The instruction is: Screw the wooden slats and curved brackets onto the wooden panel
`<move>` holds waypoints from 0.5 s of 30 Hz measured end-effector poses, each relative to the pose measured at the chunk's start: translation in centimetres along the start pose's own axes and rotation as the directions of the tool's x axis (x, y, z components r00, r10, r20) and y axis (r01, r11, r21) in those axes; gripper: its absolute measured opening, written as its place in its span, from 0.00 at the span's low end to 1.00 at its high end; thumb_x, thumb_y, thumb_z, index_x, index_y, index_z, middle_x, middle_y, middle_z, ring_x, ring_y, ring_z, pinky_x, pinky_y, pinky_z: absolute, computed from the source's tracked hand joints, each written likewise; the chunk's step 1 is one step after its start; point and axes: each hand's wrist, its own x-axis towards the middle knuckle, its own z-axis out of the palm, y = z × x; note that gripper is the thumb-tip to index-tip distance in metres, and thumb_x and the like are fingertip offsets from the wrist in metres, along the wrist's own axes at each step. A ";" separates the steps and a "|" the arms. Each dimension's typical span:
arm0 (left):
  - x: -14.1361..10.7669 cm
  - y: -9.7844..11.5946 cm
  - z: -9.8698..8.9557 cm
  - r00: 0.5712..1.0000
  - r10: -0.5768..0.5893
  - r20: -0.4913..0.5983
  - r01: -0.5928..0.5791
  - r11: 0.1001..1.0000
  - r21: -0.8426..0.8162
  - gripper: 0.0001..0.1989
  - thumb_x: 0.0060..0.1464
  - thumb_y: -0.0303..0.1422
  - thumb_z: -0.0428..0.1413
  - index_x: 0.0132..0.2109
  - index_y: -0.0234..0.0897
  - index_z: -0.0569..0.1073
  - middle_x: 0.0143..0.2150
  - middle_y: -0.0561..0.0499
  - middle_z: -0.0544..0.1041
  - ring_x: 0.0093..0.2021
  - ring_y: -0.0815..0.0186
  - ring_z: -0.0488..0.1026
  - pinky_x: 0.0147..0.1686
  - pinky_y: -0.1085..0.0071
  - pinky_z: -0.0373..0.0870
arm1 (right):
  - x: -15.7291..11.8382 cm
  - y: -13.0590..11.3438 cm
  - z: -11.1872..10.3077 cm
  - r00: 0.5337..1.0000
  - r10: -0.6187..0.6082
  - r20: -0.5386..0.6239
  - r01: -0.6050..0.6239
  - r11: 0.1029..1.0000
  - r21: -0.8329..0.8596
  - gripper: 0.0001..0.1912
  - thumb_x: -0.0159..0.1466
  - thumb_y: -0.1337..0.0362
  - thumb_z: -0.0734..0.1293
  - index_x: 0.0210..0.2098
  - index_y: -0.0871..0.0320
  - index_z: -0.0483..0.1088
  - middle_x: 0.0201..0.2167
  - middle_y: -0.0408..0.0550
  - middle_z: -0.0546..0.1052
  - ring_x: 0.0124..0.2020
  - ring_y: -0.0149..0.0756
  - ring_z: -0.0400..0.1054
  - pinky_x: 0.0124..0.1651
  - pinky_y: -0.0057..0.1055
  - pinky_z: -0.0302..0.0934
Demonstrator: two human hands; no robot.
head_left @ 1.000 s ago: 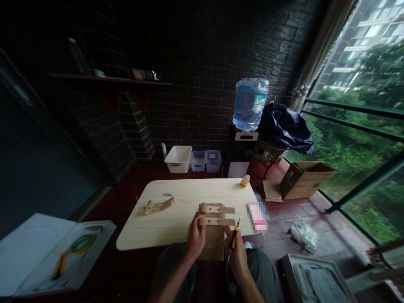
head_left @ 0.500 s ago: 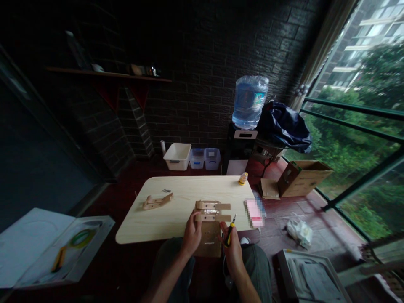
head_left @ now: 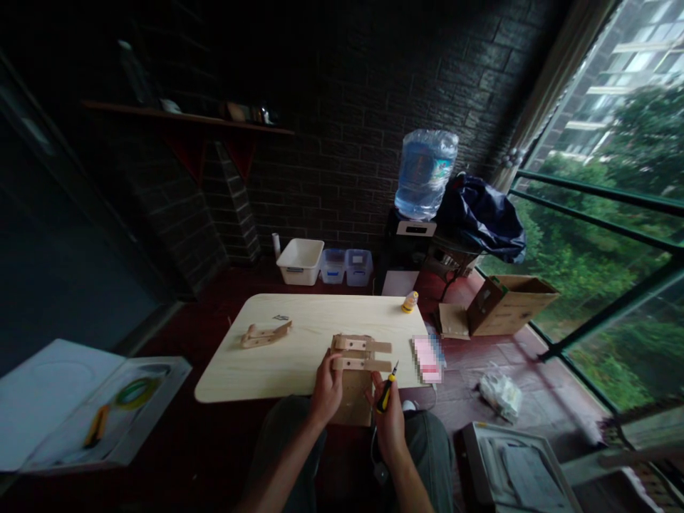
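Observation:
At the table's front edge, my left hand (head_left: 327, 388) grips the left side of a wooden assembly (head_left: 363, 364), made of two parallel strips with dark screw heads or holes. A brown board (head_left: 353, 399) hangs below it, over the table edge. My right hand (head_left: 390, 417) is closed around a yellow and black screwdriver (head_left: 385, 395), its tip pointing up, beside the assembly's right end. Another wooden piece (head_left: 266, 335) lies on the left of the pale table (head_left: 299, 313), with small dark parts (head_left: 281, 318) behind it.
A small yellow-capped bottle (head_left: 410, 302) stands at the table's back right corner. A pixelated pink item (head_left: 426, 358) lies at the right edge. An open white case (head_left: 133, 427) is at left, a cardboard box (head_left: 507, 306) at right, and plastic bins (head_left: 301, 262) behind.
The view has shifted slightly. The wooden assembly is tilted a little differently in my left hand, its gap less visible. The screwdriver stays in my right hand, slightly further left.

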 end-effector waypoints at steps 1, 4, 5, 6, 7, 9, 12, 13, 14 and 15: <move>0.1 -0.3 0.0 1.000 -0.002 -0.003 0.002 1.000 -0.002 0.17 0.66 0.45 0.48 0.54 0.40 0.70 0.56 0.41 0.75 0.59 0.55 0.72 0.63 0.53 0.66 | 0.1 0.0 0.2 1.000 0.030 0.006 -0.031 0.997 0.071 0.30 0.62 0.36 0.62 0.51 0.50 0.72 0.51 0.51 0.80 0.63 0.48 0.67 0.55 0.44 0.69; 0.4 -0.7 -0.1 1.000 0.000 -0.006 0.000 1.000 -0.006 0.18 0.66 0.46 0.47 0.53 0.40 0.70 0.55 0.41 0.76 0.58 0.55 0.73 0.61 0.53 0.67 | 0.5 -0.1 0.7 0.995 0.100 0.006 -0.099 0.978 0.184 0.33 0.60 0.35 0.63 0.54 0.51 0.70 0.56 0.52 0.79 0.64 0.48 0.66 0.55 0.44 0.69; 0.6 -0.7 -0.2 1.000 0.003 -0.005 -0.003 1.000 -0.007 0.18 0.66 0.46 0.48 0.53 0.40 0.70 0.55 0.41 0.76 0.58 0.55 0.73 0.61 0.54 0.67 | 0.5 -0.2 0.7 0.994 0.108 -0.001 -0.106 0.978 0.178 0.34 0.60 0.35 0.63 0.55 0.52 0.69 0.56 0.52 0.78 0.63 0.48 0.67 0.55 0.44 0.69; 0.7 -0.7 -0.2 1.000 0.006 -0.006 -0.006 1.000 -0.007 0.18 0.66 0.46 0.47 0.53 0.40 0.70 0.55 0.41 0.76 0.58 0.55 0.73 0.61 0.54 0.67 | 0.6 -0.4 0.6 0.994 0.108 -0.015 -0.104 0.982 0.158 0.34 0.61 0.34 0.63 0.54 0.52 0.69 0.56 0.53 0.78 0.62 0.48 0.68 0.54 0.43 0.69; 0.9 -0.5 -0.3 1.000 0.005 -0.008 -0.005 1.000 -0.008 0.18 0.66 0.46 0.47 0.53 0.40 0.70 0.56 0.41 0.76 0.59 0.55 0.72 0.61 0.54 0.67 | 0.6 -0.7 0.4 0.995 0.098 -0.034 -0.093 0.988 0.120 0.34 0.61 0.34 0.62 0.54 0.53 0.69 0.56 0.54 0.78 0.61 0.48 0.69 0.54 0.42 0.69; 1.2 -0.3 -0.4 1.000 -0.001 -0.012 0.001 1.000 -0.010 0.19 0.66 0.47 0.47 0.53 0.40 0.70 0.56 0.41 0.76 0.59 0.55 0.73 0.61 0.54 0.67 | 0.4 -1.5 -0.3 0.995 0.042 -0.090 -0.043 0.999 -0.012 0.33 0.63 0.34 0.60 0.51 0.55 0.70 0.54 0.55 0.79 0.57 0.46 0.72 0.52 0.40 0.69; 1.6 -0.1 -0.4 1.000 -0.003 -0.026 0.003 1.000 -0.010 0.19 0.66 0.47 0.46 0.52 0.40 0.70 0.54 0.41 0.77 0.57 0.55 0.73 0.61 0.54 0.68 | -0.2 -3.2 -1.6 0.985 -0.087 -0.152 0.037 0.952 -0.303 0.29 0.66 0.36 0.59 0.44 0.56 0.72 0.41 0.51 0.81 0.42 0.42 0.76 0.45 0.34 0.68; 1.8 -0.2 -0.4 0.999 0.004 -0.035 -0.004 1.000 -0.007 0.19 0.66 0.47 0.46 0.52 0.40 0.71 0.54 0.41 0.77 0.58 0.55 0.73 0.61 0.54 0.67 | -0.3 -3.9 -1.9 0.985 -0.115 -0.126 0.057 0.920 -0.388 0.28 0.66 0.37 0.59 0.42 0.55 0.72 0.35 0.48 0.81 0.36 0.40 0.75 0.40 0.33 0.67; 1.8 -0.3 -0.2 0.999 0.014 -0.044 -0.014 1.000 -0.004 0.19 0.66 0.47 0.47 0.52 0.40 0.71 0.54 0.41 0.77 0.58 0.55 0.73 0.62 0.54 0.67 | -0.5 -4.5 -2.1 0.987 -0.139 -0.078 0.089 0.887 -0.453 0.27 0.67 0.38 0.59 0.41 0.55 0.73 0.30 0.45 0.79 0.31 0.39 0.73 0.36 0.32 0.65; 1.9 -0.4 -0.1 0.998 0.024 -0.050 -0.024 1.000 0.000 0.19 0.66 0.47 0.47 0.52 0.40 0.71 0.55 0.41 0.77 0.58 0.55 0.73 0.62 0.54 0.67 | -0.5 -5.1 -2.1 0.988 -0.155 -0.006 0.132 0.854 -0.504 0.27 0.67 0.38 0.60 0.41 0.55 0.73 0.27 0.44 0.78 0.29 0.39 0.72 0.33 0.32 0.64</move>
